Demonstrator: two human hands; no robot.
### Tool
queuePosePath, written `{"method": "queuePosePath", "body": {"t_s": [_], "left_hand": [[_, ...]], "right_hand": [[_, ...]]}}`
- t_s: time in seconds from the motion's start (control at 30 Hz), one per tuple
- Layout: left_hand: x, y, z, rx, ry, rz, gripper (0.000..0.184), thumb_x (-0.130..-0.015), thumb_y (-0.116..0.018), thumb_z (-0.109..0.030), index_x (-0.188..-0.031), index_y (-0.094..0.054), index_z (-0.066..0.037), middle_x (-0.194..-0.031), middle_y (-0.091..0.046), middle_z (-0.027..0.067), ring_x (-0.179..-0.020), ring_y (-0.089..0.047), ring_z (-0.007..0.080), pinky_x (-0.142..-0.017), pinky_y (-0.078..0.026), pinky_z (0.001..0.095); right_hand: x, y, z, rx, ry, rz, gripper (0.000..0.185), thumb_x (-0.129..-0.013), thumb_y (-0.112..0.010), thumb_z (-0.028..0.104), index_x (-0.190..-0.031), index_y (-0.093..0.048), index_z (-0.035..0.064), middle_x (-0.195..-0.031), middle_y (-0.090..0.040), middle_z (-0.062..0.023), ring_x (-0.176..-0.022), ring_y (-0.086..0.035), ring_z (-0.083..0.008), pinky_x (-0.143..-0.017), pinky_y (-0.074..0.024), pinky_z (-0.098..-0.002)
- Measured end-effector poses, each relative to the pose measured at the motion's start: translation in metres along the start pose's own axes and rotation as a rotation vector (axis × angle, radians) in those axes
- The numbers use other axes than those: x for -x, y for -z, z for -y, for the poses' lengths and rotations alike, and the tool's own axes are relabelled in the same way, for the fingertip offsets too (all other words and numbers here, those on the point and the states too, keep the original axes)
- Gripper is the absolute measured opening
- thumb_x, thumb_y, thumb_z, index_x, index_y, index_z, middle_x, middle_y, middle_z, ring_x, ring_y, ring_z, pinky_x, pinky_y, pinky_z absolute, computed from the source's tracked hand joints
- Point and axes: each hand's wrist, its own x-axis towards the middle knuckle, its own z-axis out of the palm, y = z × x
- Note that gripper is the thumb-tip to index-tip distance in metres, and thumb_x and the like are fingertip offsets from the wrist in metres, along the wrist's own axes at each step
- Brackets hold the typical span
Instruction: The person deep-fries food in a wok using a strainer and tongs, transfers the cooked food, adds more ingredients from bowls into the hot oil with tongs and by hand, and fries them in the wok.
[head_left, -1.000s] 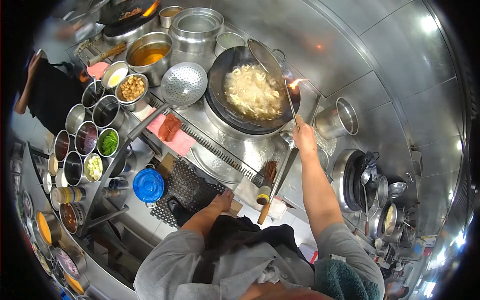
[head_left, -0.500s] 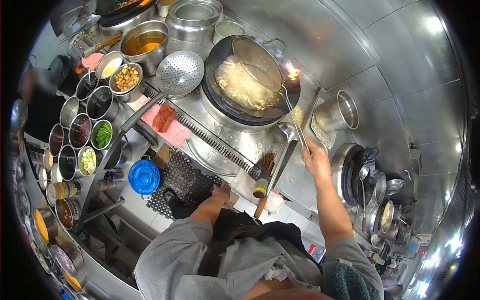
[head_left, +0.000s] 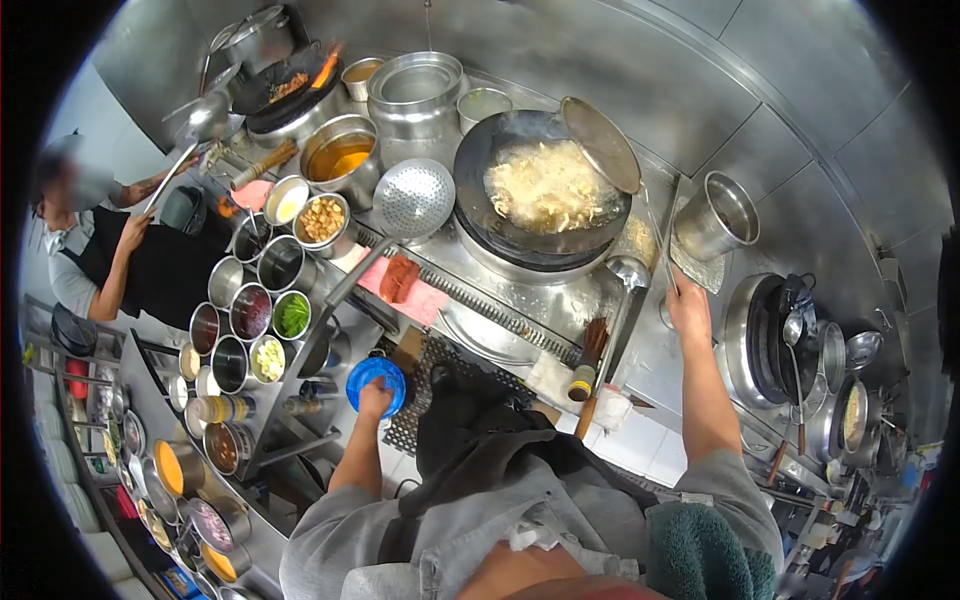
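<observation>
My right hand [head_left: 688, 305] is closed round the handle of a round mesh strainer [head_left: 600, 145]. The strainer is tilted over the right rim of a black wok [head_left: 475, 170], where pale pieces of food [head_left: 545, 190] bubble in steaming liquid. Down by the floor, my left hand [head_left: 375, 400] is at the top of a round blue container [head_left: 398, 384]. Its fingers look curled together, and what they hold, if anything, is hidden. Left of the wok lies a perforated ladle [head_left: 413, 198], its long handle pointing down-left.
Metal pots of ingredients [head_left: 292, 315] crowd the left side. Red meat [head_left: 399, 278] rests on a pink cloth. A brush [head_left: 590, 360] and a ladle [head_left: 628, 272] lie near the counter edge. At far left a co-worker [head_left: 150, 260] holds a long-handled ladle by a flaming wok.
My left hand has moved left to the blue container. The strainer has swung from above the wok's middle to its right rim, uncovering more food. The view has turned, bringing the co-worker into sight.
</observation>
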Motion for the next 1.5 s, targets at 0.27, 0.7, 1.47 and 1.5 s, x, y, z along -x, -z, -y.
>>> {"method": "queuePosePath", "body": {"t_s": [0.27,0.7,1.47,1.5], "left_hand": [[-0.079,0.143,-0.057,0.34,-0.129,-0.54,0.027,-0.079,-0.06,-0.011,-0.103,-0.063,0.001,-0.095,-0.067,0.0191,-0.088,-0.064,0.0349,-0.081,-0.05,0.0376],[-0.215,0.199,-0.073,-0.201,-0.06,0.155,0.044,-0.074,-0.064,-0.027,-0.099,-0.063,0.009,-0.1,-0.063,0.0276,-0.092,-0.063,0.0365,-0.085,-0.049,0.0395],[-0.149,0.201,-0.162,0.988,0.153,0.564,0.024,-0.07,-0.059,0.005,-0.092,-0.05,0.004,-0.064,-0.054,0.0124,-0.045,-0.054,0.0205,-0.04,-0.046,0.0312],[-0.142,0.205,-0.167,0.981,0.151,0.562,0.024,-0.07,-0.059,0.005,-0.092,-0.05,0.004,-0.064,-0.054,0.0124,-0.045,-0.054,0.0205,-0.04,-0.046,0.0312]], "right_hand": [[-0.058,-0.073,0.067,0.09,0.048,0.035,0.037,-0.084,-0.047,0.011,-0.119,-0.056,0.0133,-0.095,-0.062,-0.0229,-0.093,-0.059,-0.0387,-0.082,-0.0457,-0.0479],[-0.003,-0.088,0.053,0.013,-0.188,-0.038,0.019,-0.081,-0.052,0.007,-0.097,-0.056,-0.0015,-0.076,-0.063,-0.0262,-0.072,-0.062,-0.0428,-0.067,-0.0494,-0.0513],[-0.012,-0.163,0.174,-1.36,-0.599,0.277,0.006,-0.085,-0.055,0.008,-0.083,-0.053,0.0026,-0.058,-0.053,-0.0036,-0.037,-0.045,-0.0132,-0.031,-0.0331,-0.0276],[-0.006,-0.157,0.174,-1.367,-0.599,0.276,0.006,-0.085,-0.055,0.008,-0.083,-0.053,0.0026,-0.058,-0.053,-0.0036,-0.037,-0.045,-0.0132,-0.031,-0.0331,-0.0276]]}}
